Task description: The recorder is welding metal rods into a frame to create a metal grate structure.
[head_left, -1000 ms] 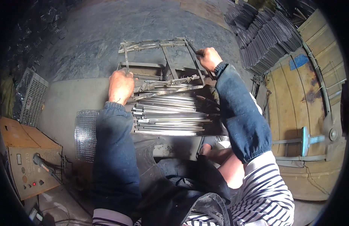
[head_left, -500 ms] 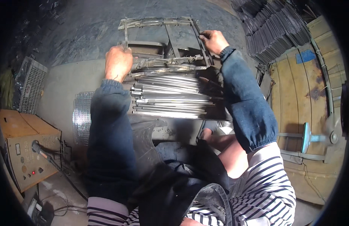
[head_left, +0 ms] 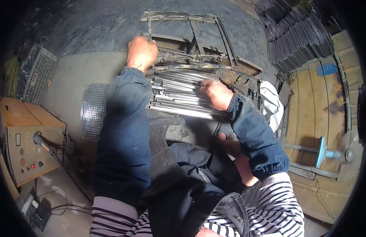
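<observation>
A rectangular metal frame (head_left: 197, 37) with a crossbar stands at the far side of the work stand. Its left side bar is gripped by my left hand (head_left: 142, 53), closed round it in a fist. Closer to me lies a row of thin, shiny metal rods (head_left: 183, 94), roughly side by side. My right hand (head_left: 217, 94) is down on the right part of these rods, fingers curled in a pinch on a rod. The fingertips are partly hidden, so how many rods they hold is unclear.
An orange welding machine (head_left: 35, 146) with a cable stands at the left. Wire mesh panels (head_left: 94, 112) and a grey plastic crate (head_left: 33, 73) are nearby. Stacked dark metal pieces (head_left: 297, 39) rise at the back right, near a yellow panelled surface (head_left: 309, 94). White cloth (head_left: 270, 104) hangs right of the rods.
My right hand has let go of the frame's right side and come nearer, down onto the rods. My left hand still holds the frame. The whole view has shifted slightly.
</observation>
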`<state>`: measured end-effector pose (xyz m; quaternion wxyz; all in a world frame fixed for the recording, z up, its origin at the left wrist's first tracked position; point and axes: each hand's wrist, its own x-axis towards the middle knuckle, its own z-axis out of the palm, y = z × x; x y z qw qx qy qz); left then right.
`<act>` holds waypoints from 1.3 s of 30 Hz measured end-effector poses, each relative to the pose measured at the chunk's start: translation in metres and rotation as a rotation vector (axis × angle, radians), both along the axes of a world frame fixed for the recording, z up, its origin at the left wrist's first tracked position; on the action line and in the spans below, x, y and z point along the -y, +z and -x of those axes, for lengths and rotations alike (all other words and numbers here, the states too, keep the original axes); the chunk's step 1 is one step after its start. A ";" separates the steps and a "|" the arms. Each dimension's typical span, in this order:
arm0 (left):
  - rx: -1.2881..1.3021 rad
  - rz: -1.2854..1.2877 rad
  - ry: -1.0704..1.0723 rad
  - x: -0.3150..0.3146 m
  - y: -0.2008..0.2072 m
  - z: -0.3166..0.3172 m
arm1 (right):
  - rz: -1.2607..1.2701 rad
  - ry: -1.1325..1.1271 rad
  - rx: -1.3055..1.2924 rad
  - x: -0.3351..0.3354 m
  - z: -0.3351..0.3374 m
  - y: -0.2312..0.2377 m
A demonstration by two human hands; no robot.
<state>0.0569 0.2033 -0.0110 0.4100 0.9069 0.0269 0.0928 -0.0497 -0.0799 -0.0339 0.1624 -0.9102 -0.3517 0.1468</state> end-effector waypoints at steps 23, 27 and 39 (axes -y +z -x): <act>0.005 -0.027 0.008 0.002 0.009 0.006 | -0.149 0.024 0.198 0.007 0.016 0.039; 0.011 -0.031 0.017 -0.004 0.009 0.014 | -0.299 -0.159 0.343 0.001 -0.019 0.071; -0.031 0.007 0.003 0.004 0.015 0.011 | 0.048 -0.409 0.361 0.018 -0.177 0.051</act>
